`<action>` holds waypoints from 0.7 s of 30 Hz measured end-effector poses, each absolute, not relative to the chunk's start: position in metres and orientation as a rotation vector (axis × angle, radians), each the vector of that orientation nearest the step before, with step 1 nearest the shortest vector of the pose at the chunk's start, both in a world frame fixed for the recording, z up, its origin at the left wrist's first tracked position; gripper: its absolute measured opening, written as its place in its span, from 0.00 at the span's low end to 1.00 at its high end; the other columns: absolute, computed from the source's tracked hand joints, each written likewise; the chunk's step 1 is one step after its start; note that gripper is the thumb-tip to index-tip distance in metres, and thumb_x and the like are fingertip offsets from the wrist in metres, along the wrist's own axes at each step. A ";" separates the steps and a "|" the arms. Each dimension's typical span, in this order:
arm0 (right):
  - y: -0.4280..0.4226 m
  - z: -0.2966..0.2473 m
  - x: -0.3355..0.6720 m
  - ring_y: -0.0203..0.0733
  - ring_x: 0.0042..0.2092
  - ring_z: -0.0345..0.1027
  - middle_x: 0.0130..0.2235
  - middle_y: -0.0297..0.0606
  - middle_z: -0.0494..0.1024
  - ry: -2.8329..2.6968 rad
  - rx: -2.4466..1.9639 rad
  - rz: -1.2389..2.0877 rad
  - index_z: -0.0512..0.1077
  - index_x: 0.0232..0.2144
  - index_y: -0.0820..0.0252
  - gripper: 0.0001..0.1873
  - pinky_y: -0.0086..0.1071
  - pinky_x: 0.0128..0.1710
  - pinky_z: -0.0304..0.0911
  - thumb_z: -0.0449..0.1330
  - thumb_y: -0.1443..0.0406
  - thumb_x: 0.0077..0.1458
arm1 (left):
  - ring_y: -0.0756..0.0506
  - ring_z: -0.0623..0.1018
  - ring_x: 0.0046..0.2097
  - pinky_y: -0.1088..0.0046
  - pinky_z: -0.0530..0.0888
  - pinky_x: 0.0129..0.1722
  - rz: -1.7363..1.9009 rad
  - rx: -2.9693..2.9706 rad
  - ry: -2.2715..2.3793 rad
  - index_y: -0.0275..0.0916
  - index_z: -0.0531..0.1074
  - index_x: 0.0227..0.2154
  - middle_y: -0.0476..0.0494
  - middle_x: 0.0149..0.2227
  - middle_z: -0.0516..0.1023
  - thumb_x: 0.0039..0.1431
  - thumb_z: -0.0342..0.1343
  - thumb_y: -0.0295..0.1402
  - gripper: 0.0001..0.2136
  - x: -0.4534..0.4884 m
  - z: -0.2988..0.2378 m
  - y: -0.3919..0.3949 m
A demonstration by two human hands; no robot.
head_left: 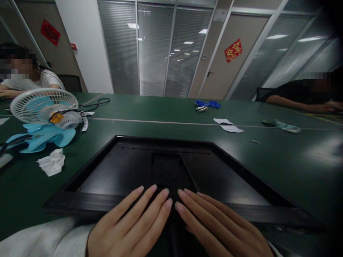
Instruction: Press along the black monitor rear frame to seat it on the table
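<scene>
A large black flat panel with a raised frame (230,160) lies back side up on the green table in front of me. My left hand (131,223) and my right hand (217,225) rest side by side on its near edge, fingers stretched out flat and nearly touching at the tips. Both hands hold nothing. A recessed square area (166,167) sits in the panel's middle, just beyond my fingertips.
A dismantled white and blue desk fan (45,114) with loose blue blades lies at the left, a crumpled tissue (52,162) near it. Blue gloves (207,104) and paper scraps (227,125) lie farther back. One person sits at far left, another at far right.
</scene>
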State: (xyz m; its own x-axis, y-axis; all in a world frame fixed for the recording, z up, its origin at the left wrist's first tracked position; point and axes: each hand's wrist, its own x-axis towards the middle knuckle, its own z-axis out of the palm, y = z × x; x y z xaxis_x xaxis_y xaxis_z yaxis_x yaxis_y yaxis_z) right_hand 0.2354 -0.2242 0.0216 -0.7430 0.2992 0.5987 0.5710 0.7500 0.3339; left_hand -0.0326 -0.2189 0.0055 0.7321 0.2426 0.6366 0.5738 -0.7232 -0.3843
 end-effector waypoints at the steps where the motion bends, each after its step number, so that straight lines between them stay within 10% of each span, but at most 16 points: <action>1: -0.224 0.022 0.235 0.39 0.63 0.61 0.60 0.40 0.68 -2.419 -0.659 -0.691 0.68 0.59 0.64 0.22 0.32 0.64 0.59 0.45 0.69 0.67 | 0.39 0.69 0.63 0.60 0.60 0.66 -0.763 -2.349 -0.615 0.30 0.70 0.58 0.38 0.61 0.71 0.72 0.37 0.24 0.20 -0.032 0.005 -0.219; 21: -0.237 0.034 0.307 0.44 0.60 0.65 0.64 0.38 0.62 -2.585 -0.892 -0.898 0.62 0.64 0.58 0.29 0.37 0.52 0.72 0.55 0.61 0.62 | 0.48 0.77 0.56 0.72 0.55 0.68 -0.534 -2.393 -0.830 0.41 0.70 0.59 0.50 0.59 0.74 0.73 0.43 0.34 0.17 -0.087 0.045 -0.225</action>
